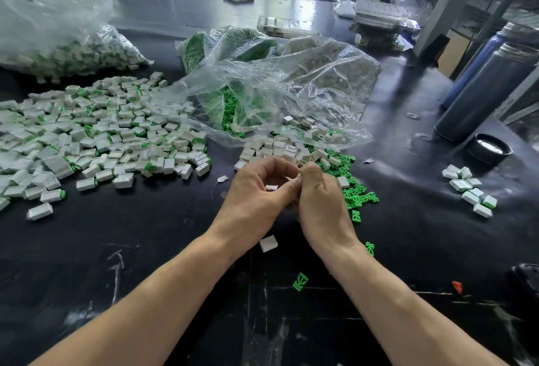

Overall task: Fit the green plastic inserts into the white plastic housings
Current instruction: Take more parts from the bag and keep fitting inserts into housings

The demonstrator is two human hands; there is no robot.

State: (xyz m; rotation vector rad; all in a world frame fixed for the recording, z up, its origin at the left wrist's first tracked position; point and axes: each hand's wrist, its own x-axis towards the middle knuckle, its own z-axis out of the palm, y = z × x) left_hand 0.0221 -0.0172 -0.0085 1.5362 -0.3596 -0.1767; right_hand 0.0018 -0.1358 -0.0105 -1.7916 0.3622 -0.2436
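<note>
**A:** Black glossy desk (145,249), scuffed white in streaks. Why split into heaps like that?

**B:** Looks like sorting by stage. Finished pile (96,135) off to the left, boxy white shells with green tabs poking out. Raw white housings (280,148) and loose green inserts (354,190) spilling from a crinkly clear bag (277,88), right by the fingers for quick grabs.

**A:** And both hands?

**B:** Left hand (256,193) and right hand (320,199) curled together, touching, pinching one small white housing (297,180) between them. Can't tell whether an insert sits inside yet. Probably mid-press. Hard matte plastic, sharp corners; inserts flat and fork-shaped.
</note>
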